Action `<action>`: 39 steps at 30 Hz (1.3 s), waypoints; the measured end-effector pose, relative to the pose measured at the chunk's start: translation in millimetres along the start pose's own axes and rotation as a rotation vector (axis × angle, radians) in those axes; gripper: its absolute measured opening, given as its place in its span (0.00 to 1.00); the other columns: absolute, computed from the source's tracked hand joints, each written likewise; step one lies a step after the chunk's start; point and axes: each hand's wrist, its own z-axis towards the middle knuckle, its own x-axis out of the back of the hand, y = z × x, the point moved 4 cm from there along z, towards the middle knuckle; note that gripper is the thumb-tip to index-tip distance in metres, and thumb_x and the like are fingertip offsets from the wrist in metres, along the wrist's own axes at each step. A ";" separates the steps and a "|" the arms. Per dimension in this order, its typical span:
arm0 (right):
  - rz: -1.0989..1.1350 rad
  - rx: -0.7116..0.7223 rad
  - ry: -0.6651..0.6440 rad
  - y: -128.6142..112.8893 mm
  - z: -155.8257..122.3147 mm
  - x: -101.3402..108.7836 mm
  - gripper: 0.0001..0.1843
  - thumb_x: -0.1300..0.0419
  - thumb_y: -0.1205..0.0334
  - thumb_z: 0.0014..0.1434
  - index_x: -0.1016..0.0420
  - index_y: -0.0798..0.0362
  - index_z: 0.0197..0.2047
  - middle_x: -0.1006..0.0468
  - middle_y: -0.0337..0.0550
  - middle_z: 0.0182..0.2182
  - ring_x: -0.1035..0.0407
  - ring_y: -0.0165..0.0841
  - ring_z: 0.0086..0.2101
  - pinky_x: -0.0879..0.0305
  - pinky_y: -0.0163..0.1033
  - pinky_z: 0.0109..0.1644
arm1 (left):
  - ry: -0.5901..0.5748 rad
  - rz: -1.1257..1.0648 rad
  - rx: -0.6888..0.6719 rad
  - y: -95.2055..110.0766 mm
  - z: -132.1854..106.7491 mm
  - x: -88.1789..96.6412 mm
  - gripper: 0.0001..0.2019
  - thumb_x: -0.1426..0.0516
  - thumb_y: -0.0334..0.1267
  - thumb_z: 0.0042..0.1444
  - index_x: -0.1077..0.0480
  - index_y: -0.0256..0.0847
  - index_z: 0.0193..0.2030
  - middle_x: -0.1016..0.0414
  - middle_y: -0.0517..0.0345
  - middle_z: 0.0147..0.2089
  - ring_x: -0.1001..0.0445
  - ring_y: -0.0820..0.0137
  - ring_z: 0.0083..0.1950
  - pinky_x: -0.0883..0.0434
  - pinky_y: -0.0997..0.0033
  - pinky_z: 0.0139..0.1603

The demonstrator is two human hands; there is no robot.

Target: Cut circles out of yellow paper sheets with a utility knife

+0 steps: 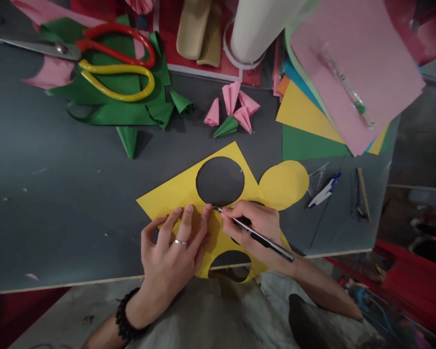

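Note:
A yellow paper sheet [167, 198] with several round holes lies at the table's front edge, its near part reaching over the edge. My left hand [172, 242] rests on it with fingers stretched and spread, pressing the sheet down; a ring and a dark bead bracelet show. My right hand [256, 230] grips a slim silver-and-black craft knife [263, 238] in a pen hold. Its tip touches the sheet beside my left index fingertip, just below the top hole. Right of the sheet lies a yellow paper disc [285, 185]. My right hand hides part of the holes.
Red-and-yellow-handled scissors [118, 82] lie on green paper scraps [109, 114] at the back left. Pink paper cones [230, 97] and green cones [127, 140] stand mid-table. Stacked coloured paper [356, 72], a white cylinder [257, 34] and a blue-and-white pen [324, 190] lie to the right.

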 end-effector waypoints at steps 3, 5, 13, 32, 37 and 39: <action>-0.023 -0.017 -0.013 -0.3 -1.5 1.7 0.08 0.38 0.64 0.59 0.30 0.48 0.28 0.30 0.31 0.21 0.38 0.25 0.22 0.38 0.32 0.27 | -0.007 0.000 0.008 0.1 -0.1 -0.4 0.27 0.39 0.45 0.56 0.33 0.50 0.63 0.25 0.56 0.60 0.29 0.56 0.58 0.31 0.51 0.51; -0.027 -0.019 -0.009 -0.2 -3.0 2.1 0.08 0.38 0.64 0.58 0.30 0.48 0.28 0.31 0.31 0.21 0.39 0.24 0.22 0.38 0.33 0.27 | -0.012 -0.004 0.012 0.0 0.0 -0.9 0.26 0.39 0.45 0.56 0.32 0.50 0.62 0.26 0.55 0.61 0.30 0.55 0.58 0.31 0.50 0.51; -0.033 0.047 0.047 -0.2 -8.2 -1.5 0.10 0.39 0.66 0.59 0.33 0.49 0.27 0.33 0.32 0.21 0.40 0.25 0.23 0.39 0.34 0.29 | -0.030 0.008 0.014 0.3 1.2 -0.3 0.27 0.40 0.45 0.57 0.35 0.58 0.64 0.26 0.56 0.60 0.29 0.56 0.57 0.32 0.50 0.51; -0.104 0.171 0.103 3.7 -26.3 -6.0 0.09 0.40 0.72 0.57 0.31 0.47 0.33 0.24 0.36 0.27 0.30 0.29 0.27 0.31 0.37 0.32 | -0.061 0.091 0.015 2.3 5.0 2.1 0.31 0.38 0.38 0.56 0.39 0.64 0.65 0.26 0.56 0.59 0.28 0.57 0.57 0.29 0.52 0.50; -0.096 0.141 0.089 1.6 -28.7 -4.3 0.09 0.40 0.71 0.58 0.32 0.46 0.33 0.23 0.36 0.28 0.28 0.30 0.28 0.29 0.37 0.33 | -0.061 0.087 0.014 2.3 4.7 3.2 0.30 0.38 0.38 0.56 0.38 0.64 0.65 0.25 0.56 0.58 0.28 0.56 0.57 0.28 0.52 0.50; -0.110 0.145 0.088 2.1 -30.9 -5.0 0.09 0.41 0.72 0.58 0.32 0.46 0.33 0.23 0.36 0.28 0.28 0.30 0.28 0.29 0.37 0.34 | -0.064 0.091 0.014 2.2 5.0 3.0 0.31 0.38 0.39 0.56 0.38 0.64 0.65 0.25 0.56 0.59 0.28 0.56 0.57 0.28 0.52 0.50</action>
